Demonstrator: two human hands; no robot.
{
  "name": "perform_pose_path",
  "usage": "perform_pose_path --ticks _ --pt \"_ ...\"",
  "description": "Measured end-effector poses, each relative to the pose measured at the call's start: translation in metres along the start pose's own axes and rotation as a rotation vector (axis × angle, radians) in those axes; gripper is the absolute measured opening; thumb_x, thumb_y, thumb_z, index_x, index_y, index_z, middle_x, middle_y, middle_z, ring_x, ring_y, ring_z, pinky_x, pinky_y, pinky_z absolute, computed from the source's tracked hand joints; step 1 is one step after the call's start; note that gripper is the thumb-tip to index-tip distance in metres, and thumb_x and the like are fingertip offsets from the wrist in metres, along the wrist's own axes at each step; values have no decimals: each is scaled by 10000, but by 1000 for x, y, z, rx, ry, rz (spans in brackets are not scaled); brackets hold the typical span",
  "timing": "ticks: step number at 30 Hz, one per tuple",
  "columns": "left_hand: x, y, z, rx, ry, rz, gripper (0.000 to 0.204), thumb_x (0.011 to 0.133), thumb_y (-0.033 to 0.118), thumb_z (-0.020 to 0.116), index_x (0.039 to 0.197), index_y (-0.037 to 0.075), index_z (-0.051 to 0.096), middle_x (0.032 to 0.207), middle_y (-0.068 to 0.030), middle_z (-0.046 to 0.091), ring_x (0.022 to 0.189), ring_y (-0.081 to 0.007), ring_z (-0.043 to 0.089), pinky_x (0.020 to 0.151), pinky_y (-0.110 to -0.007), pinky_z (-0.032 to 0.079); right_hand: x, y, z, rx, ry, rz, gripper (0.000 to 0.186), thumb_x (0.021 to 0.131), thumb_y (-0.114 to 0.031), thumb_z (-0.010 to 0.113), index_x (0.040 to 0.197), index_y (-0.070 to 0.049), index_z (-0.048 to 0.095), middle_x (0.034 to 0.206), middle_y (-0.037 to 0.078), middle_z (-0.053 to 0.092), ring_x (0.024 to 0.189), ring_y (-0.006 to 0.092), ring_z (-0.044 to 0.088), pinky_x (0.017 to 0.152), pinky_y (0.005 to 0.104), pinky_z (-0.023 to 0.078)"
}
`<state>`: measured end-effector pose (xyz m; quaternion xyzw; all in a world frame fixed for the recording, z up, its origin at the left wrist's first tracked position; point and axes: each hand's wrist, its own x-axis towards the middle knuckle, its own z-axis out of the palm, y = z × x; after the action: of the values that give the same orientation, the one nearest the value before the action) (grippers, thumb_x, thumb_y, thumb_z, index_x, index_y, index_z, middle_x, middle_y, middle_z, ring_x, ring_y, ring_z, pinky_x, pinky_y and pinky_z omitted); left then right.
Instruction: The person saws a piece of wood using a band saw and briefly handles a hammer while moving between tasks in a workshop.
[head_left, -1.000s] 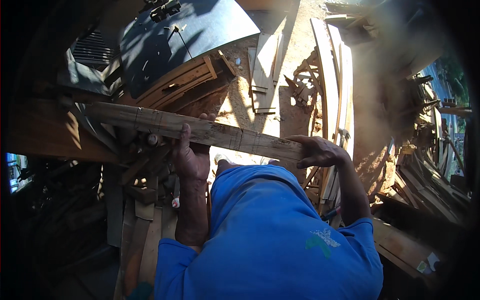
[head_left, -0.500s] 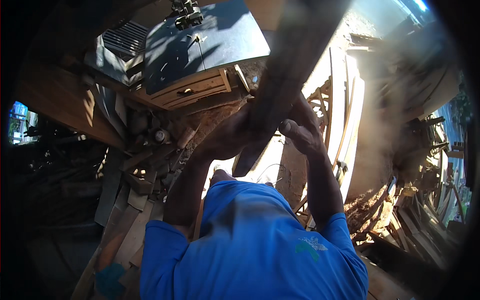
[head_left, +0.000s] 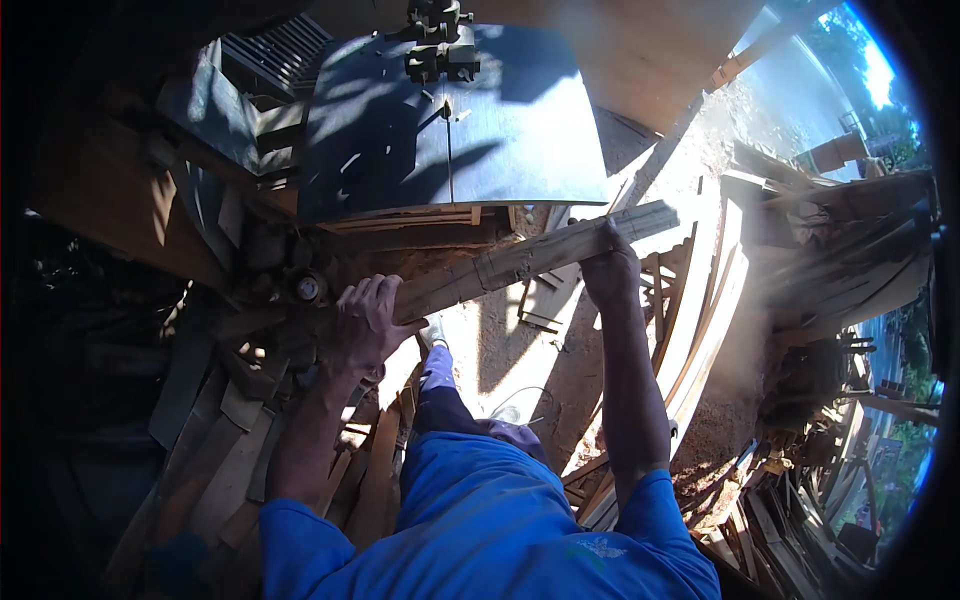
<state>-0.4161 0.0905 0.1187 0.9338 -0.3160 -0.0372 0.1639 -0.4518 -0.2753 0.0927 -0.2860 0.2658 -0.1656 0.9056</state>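
A long wooden beam (head_left: pixel 490 270) lies across in front of me, its right end higher in the picture than its left. My left hand (head_left: pixel 368 318) is closed over its left part, fingers over the top and thumb along the near side. Close to the right end, my right hand (head_left: pixel 610 265) grips it from the near side. Dark lines cross the beam's face. Just beyond it stands a saw table (head_left: pixel 385 150) with a smooth metal top and a narrow slit. Above that slit hangs a dark metal guide block (head_left: pixel 442 55).
Long pale boards (head_left: pixel 705 300) are stacked to the right. Offcuts (head_left: pixel 225 430) pile up at the lower left, and more scrap wood (head_left: pixel 790 500) lies at the lower right. Sawdust covers the ground (head_left: pixel 520 355) by my feet. A slatted frame (head_left: pixel 275 55) stands left of the saw table.
The beam has swung from pointing up and away to lying crosswise. My hands have moved apart along it, the left one leftward. The saw table shows further right in the view.
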Motion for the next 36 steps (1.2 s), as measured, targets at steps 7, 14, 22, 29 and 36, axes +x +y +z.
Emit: perform_pose_path --ticks 7,14,22,29,36 --pt "95 -23 15 32 207 -148 660 741 419 859 1169 6 573 1091 -143 554 1053 -334 549 917 -463 465 137 5 52 -1326 87 -551 462 936 -278 728 1239 37 578 929 104 698 916 207 694 856 337 558" --pt "144 -36 47 92 244 -232 584 791 508 795 1074 61 548 1034 -102 488 1046 -282 499 924 -482 391 194 66 60 -1751 -390 -1148 435 977 -416 549 1370 -235 597 1545 177 387 1412 483 342 1163 606 253" --pt "123 -57 48 63 154 -173 850 738 465 841 1366 10 493 1244 -142 533 1200 -301 489 1015 -498 372 202 61 65 -1899 -269 -994 404 1002 -366 471 1385 -302 580 1549 135 399 1407 440 375 1177 574 228" --pt "92 -79 63 -120 189 -165 784 752 239 854 1375 -1 442 1253 -217 552 1157 -403 553 989 -496 450 205 66 67 -1785 -323 -1024 453 935 -255 481 1370 -207 597 1532 149 433 1410 379 397 1189 505 252" --pt "79 -78 86 219 376 -15 667 783 94 709 1391 -3 451 1252 -232 575 1062 -416 610 861 -493 521 201 64 64 -1452 -168 -1064 417 989 -165 505 1392 -79 569 1516 217 426 1353 382 476 1112 449 409"
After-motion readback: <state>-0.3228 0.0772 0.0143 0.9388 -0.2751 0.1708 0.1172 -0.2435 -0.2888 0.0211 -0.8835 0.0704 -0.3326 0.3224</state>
